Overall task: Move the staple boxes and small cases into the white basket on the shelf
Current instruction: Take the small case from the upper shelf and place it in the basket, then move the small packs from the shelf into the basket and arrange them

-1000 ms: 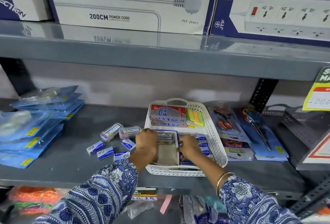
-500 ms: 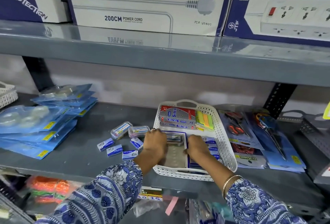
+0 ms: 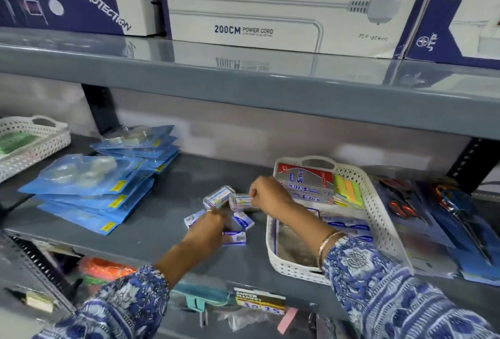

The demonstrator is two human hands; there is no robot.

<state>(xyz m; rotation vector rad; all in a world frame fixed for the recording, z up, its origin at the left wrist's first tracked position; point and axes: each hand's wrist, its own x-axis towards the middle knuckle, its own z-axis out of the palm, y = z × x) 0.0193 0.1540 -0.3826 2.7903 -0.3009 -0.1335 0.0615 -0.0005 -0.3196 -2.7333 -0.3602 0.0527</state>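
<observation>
The white basket sits on the grey shelf at centre right and holds Stitch staple packs, coloured sticky notes and blue boxes. To its left lie two small clear cases and several small blue-and-white staple boxes. My right hand reaches across the basket's left rim and pinches the nearer clear case. My left hand lies over the staple boxes with its fingers down on them. The hand hides whether it holds one.
Blue blister packs are stacked at the left, with another white basket beyond them. Packaged scissors lie to the right of the basket. The upper shelf with power-cord boxes hangs close overhead.
Both hands have left the basket and moved left to the loose items. My right hand has closed on a clear case. The view has panned left.
</observation>
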